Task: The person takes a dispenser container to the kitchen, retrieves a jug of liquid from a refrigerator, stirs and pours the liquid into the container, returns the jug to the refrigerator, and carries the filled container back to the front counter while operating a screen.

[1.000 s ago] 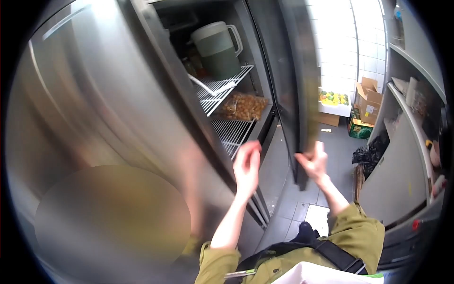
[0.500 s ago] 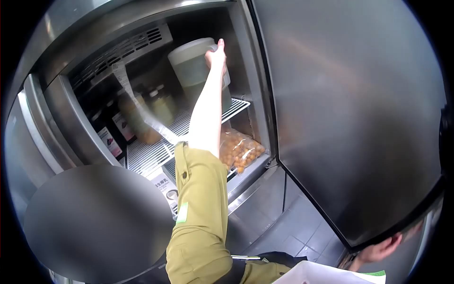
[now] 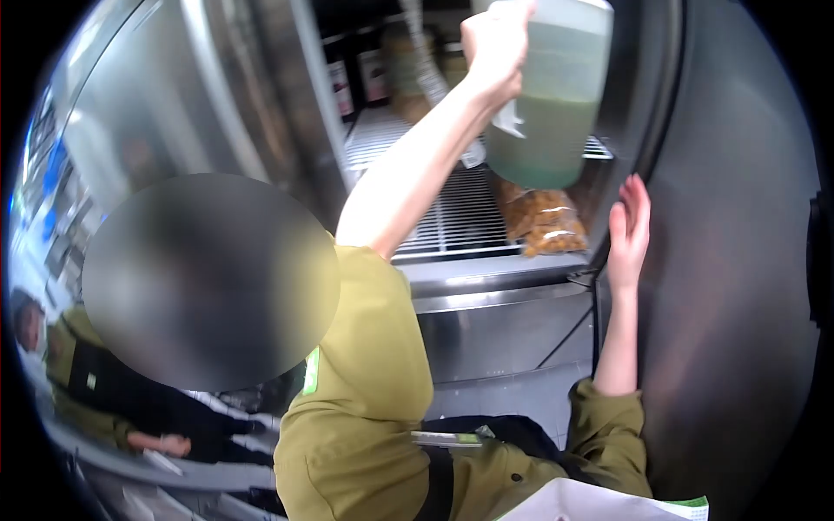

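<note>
My left hand [image 3: 497, 56] is closed around the handle of a large translucent plastic pitcher [image 3: 552, 130]. Greenish liquid fills much of it. The pitcher hangs in front of the refrigerator's wire shelf [image 3: 369, 135], its top cut off by the view's upper edge. My right hand [image 3: 630, 230] is raised below and to the right of the pitcher, apart from it, with fingers stretched upward beside the open refrigerator door [image 3: 738, 286]. Under the pitcher, a clear bag of small orange-brown pieces [image 3: 552, 227] lies on the lower rack [image 3: 460, 217].
Dark cartons with pink labels [image 3: 375, 76] and a blurred jar [image 3: 404, 65] stand on the upper shelf. A printed paper strip [image 3: 424, 65] hangs before them. At far left is another person in a dark apron [image 3: 113, 373]. A blurred oval covers part of the left side.
My left hand has brought the pitcher off the shelf and toward me. My right hand has come up from the door's lower edge to near the pitcher. The view has shifted.
</note>
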